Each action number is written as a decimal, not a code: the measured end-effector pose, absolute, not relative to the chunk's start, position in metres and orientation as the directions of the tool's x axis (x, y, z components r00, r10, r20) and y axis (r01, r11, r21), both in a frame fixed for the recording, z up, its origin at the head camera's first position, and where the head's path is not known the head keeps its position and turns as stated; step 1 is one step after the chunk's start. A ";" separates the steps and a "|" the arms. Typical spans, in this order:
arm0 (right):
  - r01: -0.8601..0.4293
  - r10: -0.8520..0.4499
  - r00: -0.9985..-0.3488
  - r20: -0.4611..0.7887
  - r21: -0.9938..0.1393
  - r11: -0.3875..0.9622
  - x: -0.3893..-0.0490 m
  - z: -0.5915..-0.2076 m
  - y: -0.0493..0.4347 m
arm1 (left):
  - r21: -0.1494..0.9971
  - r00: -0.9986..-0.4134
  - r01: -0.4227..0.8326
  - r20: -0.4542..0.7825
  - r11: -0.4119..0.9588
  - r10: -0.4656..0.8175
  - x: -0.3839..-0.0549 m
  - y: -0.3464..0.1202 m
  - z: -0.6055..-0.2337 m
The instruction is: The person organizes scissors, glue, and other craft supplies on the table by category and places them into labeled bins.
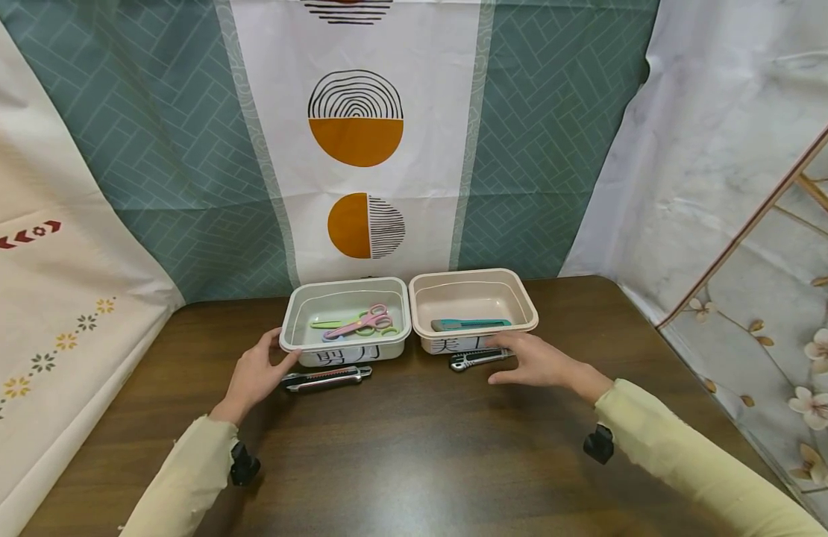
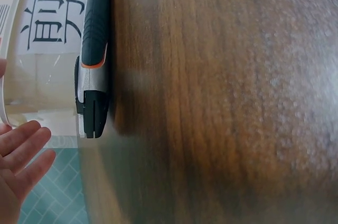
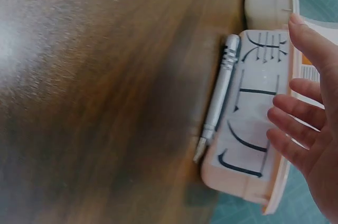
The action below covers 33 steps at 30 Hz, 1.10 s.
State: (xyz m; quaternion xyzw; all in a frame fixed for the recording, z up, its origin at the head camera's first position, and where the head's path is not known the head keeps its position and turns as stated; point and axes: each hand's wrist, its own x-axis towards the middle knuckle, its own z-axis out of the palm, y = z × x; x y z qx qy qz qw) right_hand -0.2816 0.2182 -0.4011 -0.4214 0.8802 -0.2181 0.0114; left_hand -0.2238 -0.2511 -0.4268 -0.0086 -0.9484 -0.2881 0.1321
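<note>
My left hand point(image 1: 254, 373) is at the left end of the greenish-white bin point(image 1: 296, 347), its thumb by the front rim and its fingers loosely extended along the end wall. Inside that bin lie pink-handled scissors point(image 1: 350, 327) and green scissors point(image 1: 327, 324). A black-and-silver utility knife point(image 1: 327, 378) lies on the table along its front, close to this hand. My right hand point(image 1: 538, 360), fingers spread and nothing in them, hovers at the front of the pinkish bin point(image 1: 524, 317), which holds a teal utility knife point(image 1: 471, 324). Below its fingers lies a silver utility knife point(image 1: 477, 359), partly hidden in the head view.
Both bins stand side by side near the back edge of the brown wooden table point(image 1: 400, 462). White labels with black characters point(image 2: 53, 12) are on their fronts. A patterned cloth point(image 1: 356, 45) hangs right behind them, and further cloths drape both sides.
</note>
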 end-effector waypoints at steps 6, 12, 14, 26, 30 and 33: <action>-0.712 -0.720 -0.679 0.147 -0.370 0.596 -0.282 -0.414 0.219 | 0.547 -0.966 0.088 0.249 0.833 -0.062 -0.224 -0.251 -0.426; -0.685 -0.697 -0.704 0.135 -0.385 0.618 -0.285 -0.426 0.221 | 0.549 -0.966 0.089 0.251 0.831 -0.062 -0.223 -0.250 -0.426; -0.681 -0.692 -0.709 0.138 -0.388 0.621 -0.287 -0.430 0.221 | 0.552 -0.967 0.085 0.245 0.829 -0.064 -0.223 -0.250 -0.426; -0.678 -0.682 -0.718 0.139 -0.363 0.640 -0.291 -0.441 0.220 | 0.548 -0.966 0.092 0.252 0.831 -0.059 -0.224 -0.252 -0.429; -0.690 -0.691 -0.708 0.147 -0.348 0.634 -0.292 -0.442 0.220 | 0.552 -0.967 0.088 0.247 0.830 -0.062 -0.224 -0.252 -0.429; -0.720 -0.714 -0.681 0.163 -0.328 0.612 -0.294 -0.442 0.220 | 0.556 -0.968 0.086 0.244 0.827 -0.064 -0.224 -0.252 -0.428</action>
